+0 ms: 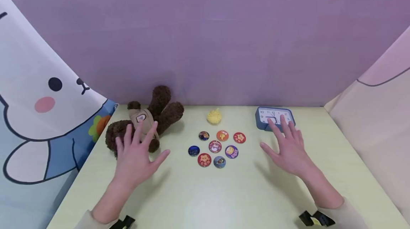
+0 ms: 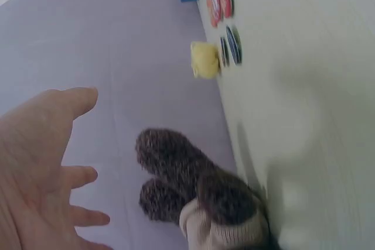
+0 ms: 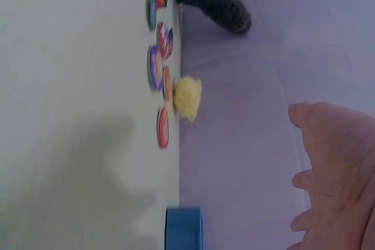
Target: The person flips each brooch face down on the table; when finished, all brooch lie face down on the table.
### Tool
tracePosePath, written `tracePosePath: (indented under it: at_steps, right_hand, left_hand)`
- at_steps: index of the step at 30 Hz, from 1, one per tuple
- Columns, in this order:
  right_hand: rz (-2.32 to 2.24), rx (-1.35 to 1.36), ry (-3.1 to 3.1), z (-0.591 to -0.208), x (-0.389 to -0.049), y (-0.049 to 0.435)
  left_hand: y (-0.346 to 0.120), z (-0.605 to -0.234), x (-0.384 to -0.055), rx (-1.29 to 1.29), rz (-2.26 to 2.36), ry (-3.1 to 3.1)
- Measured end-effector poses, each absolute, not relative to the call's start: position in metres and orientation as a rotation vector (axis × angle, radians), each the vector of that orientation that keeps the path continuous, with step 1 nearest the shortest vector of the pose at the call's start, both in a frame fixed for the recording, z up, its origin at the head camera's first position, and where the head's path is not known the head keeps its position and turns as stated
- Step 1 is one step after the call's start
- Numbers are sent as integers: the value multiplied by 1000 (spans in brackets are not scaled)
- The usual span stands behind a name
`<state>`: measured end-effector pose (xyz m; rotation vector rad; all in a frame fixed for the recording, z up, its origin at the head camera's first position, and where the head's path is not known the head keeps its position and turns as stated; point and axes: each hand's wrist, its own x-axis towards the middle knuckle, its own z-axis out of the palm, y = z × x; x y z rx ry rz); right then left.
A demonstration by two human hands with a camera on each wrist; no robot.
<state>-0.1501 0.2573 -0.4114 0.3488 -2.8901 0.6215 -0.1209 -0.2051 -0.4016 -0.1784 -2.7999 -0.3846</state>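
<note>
My left hand (image 1: 136, 161) hovers over the table with fingers spread, holding nothing. Just beyond it a dark brown teddy bear (image 1: 161, 102) in a beige outfit lies on its side, its head partly behind my fingers. My right hand (image 1: 289, 150) is likewise spread in the air, in front of a blue desk clock (image 1: 262, 125) with a white dial, whose lower part the fingertips cover. Between the hands lie several round badges, among them a red one (image 1: 204, 160), a purple one (image 1: 231, 151) and an orange one (image 1: 222, 135). Behind them sits a small fluffy yellow toy (image 1: 214, 116).
The pale table (image 1: 205, 197) ends at a purple cloth backdrop (image 1: 205, 43). A cartoon-printed curtain (image 1: 29, 79) hangs along the left, a pale one (image 1: 378, 125) along the right. Shadows of both hands fall on the tabletop.
</note>
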Motion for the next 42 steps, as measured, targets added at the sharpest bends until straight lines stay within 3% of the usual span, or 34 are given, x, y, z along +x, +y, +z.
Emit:
tracePosePath:
  at_steps: [9,26,42]
  right_hand:
    - [632,523,-2888,-407,-171,207]
    - [826,987,-2842,-428,-195,99]
    - [530,1131,-2941,-449,-211,60]
  left_hand:
    - [-173,-410,-136,-393,-478,-2720]
    - [-152,-435,-156,-537,-673,-2835]
    - [-146,-458,-181,-583,-675,-3022]
